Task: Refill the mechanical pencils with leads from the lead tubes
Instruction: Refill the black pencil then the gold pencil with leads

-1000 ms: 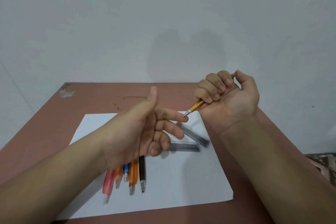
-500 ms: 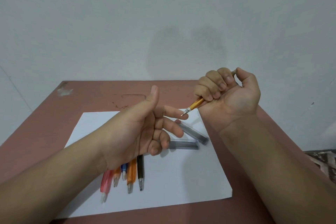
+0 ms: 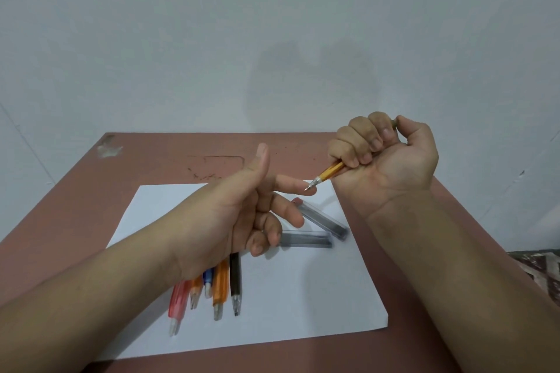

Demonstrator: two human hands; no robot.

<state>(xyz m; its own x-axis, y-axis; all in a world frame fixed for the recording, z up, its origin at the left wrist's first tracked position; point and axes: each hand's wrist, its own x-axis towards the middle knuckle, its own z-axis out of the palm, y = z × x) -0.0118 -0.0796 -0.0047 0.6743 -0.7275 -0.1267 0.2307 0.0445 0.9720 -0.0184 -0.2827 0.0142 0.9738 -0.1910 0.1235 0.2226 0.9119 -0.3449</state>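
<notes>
Pencil tip meets fingertip, both hands raised above the surface (image 3: 75, 209).

I see the right hand (image 3: 391, 157) fisted around a yellow mechanical pencil (image 3: 328, 174), thumb on its cap end, metal tip angled down-left. The tip appears to touch the left hand's (image 3: 239, 215) outstretched index finger; contact unclear. Left hand holds nothing, thumb up, other fingers loosely bent. On the white paper (image 3: 303, 297): two lead tubes (image 3: 324, 219), five more pencils (image 3: 219, 291) partly hidden under the left wrist.
</notes>
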